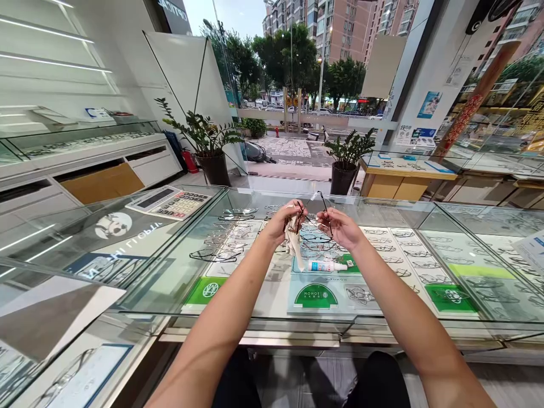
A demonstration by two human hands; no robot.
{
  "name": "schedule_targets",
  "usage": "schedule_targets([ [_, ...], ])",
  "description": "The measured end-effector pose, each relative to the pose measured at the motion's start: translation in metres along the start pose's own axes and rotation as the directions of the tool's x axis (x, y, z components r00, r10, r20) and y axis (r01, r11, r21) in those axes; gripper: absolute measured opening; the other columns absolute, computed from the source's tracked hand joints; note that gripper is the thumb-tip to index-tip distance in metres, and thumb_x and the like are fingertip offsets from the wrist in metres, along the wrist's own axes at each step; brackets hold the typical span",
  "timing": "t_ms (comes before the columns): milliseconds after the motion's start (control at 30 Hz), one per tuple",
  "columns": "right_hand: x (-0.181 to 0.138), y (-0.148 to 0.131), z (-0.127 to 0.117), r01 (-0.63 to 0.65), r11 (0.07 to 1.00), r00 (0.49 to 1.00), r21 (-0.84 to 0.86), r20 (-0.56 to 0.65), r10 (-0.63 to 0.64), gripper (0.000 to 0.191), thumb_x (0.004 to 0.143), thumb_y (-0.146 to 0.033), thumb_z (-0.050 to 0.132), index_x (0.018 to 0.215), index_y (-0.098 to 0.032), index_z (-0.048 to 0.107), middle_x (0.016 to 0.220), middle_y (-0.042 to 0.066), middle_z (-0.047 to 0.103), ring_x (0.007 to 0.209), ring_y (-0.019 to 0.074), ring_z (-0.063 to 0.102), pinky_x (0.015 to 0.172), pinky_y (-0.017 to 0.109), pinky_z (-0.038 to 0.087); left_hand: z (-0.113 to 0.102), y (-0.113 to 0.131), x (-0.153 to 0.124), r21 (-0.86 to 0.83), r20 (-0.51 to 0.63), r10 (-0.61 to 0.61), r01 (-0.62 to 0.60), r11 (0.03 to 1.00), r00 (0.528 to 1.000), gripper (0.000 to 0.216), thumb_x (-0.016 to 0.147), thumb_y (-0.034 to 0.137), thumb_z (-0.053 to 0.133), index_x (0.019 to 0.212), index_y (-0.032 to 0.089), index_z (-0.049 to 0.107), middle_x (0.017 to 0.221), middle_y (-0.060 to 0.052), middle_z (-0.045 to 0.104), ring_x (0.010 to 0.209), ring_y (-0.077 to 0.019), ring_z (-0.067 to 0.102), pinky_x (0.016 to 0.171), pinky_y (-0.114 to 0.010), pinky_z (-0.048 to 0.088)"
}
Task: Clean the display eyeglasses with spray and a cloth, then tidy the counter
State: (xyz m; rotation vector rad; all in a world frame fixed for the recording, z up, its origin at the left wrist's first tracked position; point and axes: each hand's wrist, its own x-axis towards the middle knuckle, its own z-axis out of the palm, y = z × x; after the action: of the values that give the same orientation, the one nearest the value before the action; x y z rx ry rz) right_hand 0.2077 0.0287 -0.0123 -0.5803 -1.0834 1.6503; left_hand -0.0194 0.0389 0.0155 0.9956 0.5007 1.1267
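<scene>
Above the glass counter, both hands hold one pair of dark thin-framed eyeglasses (325, 205). My left hand (284, 220) is closed on one side of the frame, with a crumpled beige cloth (293, 241) bunched in the same fingers and hanging below them. The fingers of my right hand (345, 228) pinch the other side of the eyeglasses. Just beneath the hands, a small white spray bottle (322, 266) with a red and blue label lies on its side on the counter top. How the cloth touches the lenses is hard to make out.
Under the glass top of the display counter (263, 323) lie rows of eyeglasses. A large-button calculator (170, 202) rests at the left. Potted plants (215, 167) stand beyond the counter, near the glass shopfront. A white-and-blue card (533, 249) is at the right edge.
</scene>
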Motion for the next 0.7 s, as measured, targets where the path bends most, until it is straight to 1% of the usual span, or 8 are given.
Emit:
schedule_targets([
  [67, 0.0, 0.001, -0.002, 0.016, 1.0, 1.0, 0.014, -0.025, -0.016, 0.033, 0.079, -0.039, 0.099, 0.088, -0.023, 0.072, 0.111, 0.005, 0.086, 0.094, 0.0175, 0.079, 0.087, 0.031, 0.068, 0.001, -0.002, 0.001, 0.007, -0.002, -0.012, 0.012, 1.0, 1.0, 0.057, 0.063, 0.044, 0.099, 0.103, 0.018, 0.067, 0.08, 0.0, 0.069, 0.056, -0.01, 0.056, 0.041, -0.018, 0.038],
  [100, 0.001, 0.001, -0.003, 0.025, 0.999, 0.999, 0.021, -0.038, -0.024, 0.032, 0.079, -0.039, 0.099, 0.089, -0.023, 0.073, 0.112, 0.005, 0.086, 0.095, 0.0178, 0.079, 0.087, 0.031, 0.069, 0.001, -0.003, 0.002, 0.007, -0.005, -0.013, 0.013, 1.0, 1.0, 0.059, 0.064, 0.047, 0.099, 0.104, 0.018, 0.067, 0.08, 0.001, 0.068, 0.056, -0.0098, 0.056, 0.041, -0.017, 0.037],
  [233, 0.003, 0.0, -0.007, 0.065, 0.995, 0.996, 0.078, -0.069, -0.06, 0.029, 0.079, -0.038, 0.098, 0.089, -0.024, 0.074, 0.115, 0.003, 0.086, 0.094, 0.0176, 0.08, 0.086, 0.032, 0.069, 0.001, -0.005, 0.004, 0.027, -0.036, 0.021, -0.02, 0.999, 0.999, 0.062, 0.063, 0.054, 0.102, 0.093, 0.019, 0.061, 0.09, -0.001, 0.072, 0.057, -0.0076, 0.056, 0.039, -0.016, 0.033],
  [367, 0.006, -0.005, -0.015, 0.113, 0.985, 0.986, 0.13, -0.134, -0.096, 0.025, 0.081, -0.036, 0.097, 0.091, -0.026, 0.076, 0.114, 0.001, 0.086, 0.094, 0.0169, 0.08, 0.086, 0.032, 0.068, -0.004, -0.008, 0.007, 0.063, -0.072, 0.061, -0.057, 0.996, 0.996, 0.061, 0.064, 0.054, 0.102, 0.092, 0.019, 0.06, 0.107, -0.006, 0.077, 0.062, -0.0083, 0.06, 0.041, -0.017, 0.032],
  [400, 0.007, -0.006, -0.018, 0.132, 0.983, 0.982, 0.127, -0.155, -0.112, 0.023, 0.083, -0.036, 0.095, 0.092, -0.026, 0.076, 0.115, 0.001, 0.086, 0.094, 0.0174, 0.08, 0.086, 0.033, 0.068, -0.006, -0.009, 0.008, 0.082, -0.078, 0.071, -0.065, 0.995, 0.994, 0.058, 0.066, 0.055, 0.1, 0.093, 0.019, 0.062, 0.105, -0.006, 0.077, 0.061, -0.0083, 0.059, 0.041, -0.018, 0.032],
  [467, 0.008, -0.01, -0.023, 0.173, 0.978, 0.97, 0.113, -0.191, -0.149, 0.019, 0.085, -0.035, 0.092, 0.093, -0.027, 0.076, 0.115, 0.001, 0.086, 0.093, 0.0181, 0.08, 0.085, 0.035, 0.068, -0.01, -0.011, 0.009, 0.129, -0.091, 0.081, -0.069, 0.989, 0.993, 0.052, 0.071, 0.056, 0.095, 0.092, 0.019, 0.066, 0.09, -0.004, 0.074, 0.054, -0.008, 0.052, 0.041, -0.02, 0.03],
  [567, 0.009, -0.015, -0.028, 0.215, 0.969, 0.956, 0.12, -0.231, -0.183, 0.016, 0.087, -0.033, 0.09, 0.095, -0.027, 0.077, 0.112, 0.0, 0.087, 0.092, 0.0173, 0.079, 0.084, 0.035, 0.067, -0.012, -0.015, 0.01, 0.198, -0.103, 0.087, -0.065, 0.978, 0.991, 0.043, 0.078, 0.057, 0.086, 0.087, 0.019, 0.069, 0.067, 0.0, 0.062, 0.046, -0.0088, 0.041, 0.042, -0.023, 0.026],
  [700, 0.006, -0.022, -0.029, 0.243, 0.956, 0.941, 0.163, -0.28, -0.192, 0.017, 0.085, -0.031, 0.091, 0.094, -0.027, 0.077, 0.11, -0.003, 0.086, 0.09, 0.0151, 0.079, 0.083, 0.031, 0.066, -0.012, -0.017, 0.011, 0.327, -0.119, 0.112, -0.068, 0.943, 0.987, 0.036, 0.078, 0.055, 0.079, 0.079, 0.019, 0.071, 0.06, 0.0, 0.057, 0.048, -0.0112, 0.041, 0.047, -0.025, 0.025],
])
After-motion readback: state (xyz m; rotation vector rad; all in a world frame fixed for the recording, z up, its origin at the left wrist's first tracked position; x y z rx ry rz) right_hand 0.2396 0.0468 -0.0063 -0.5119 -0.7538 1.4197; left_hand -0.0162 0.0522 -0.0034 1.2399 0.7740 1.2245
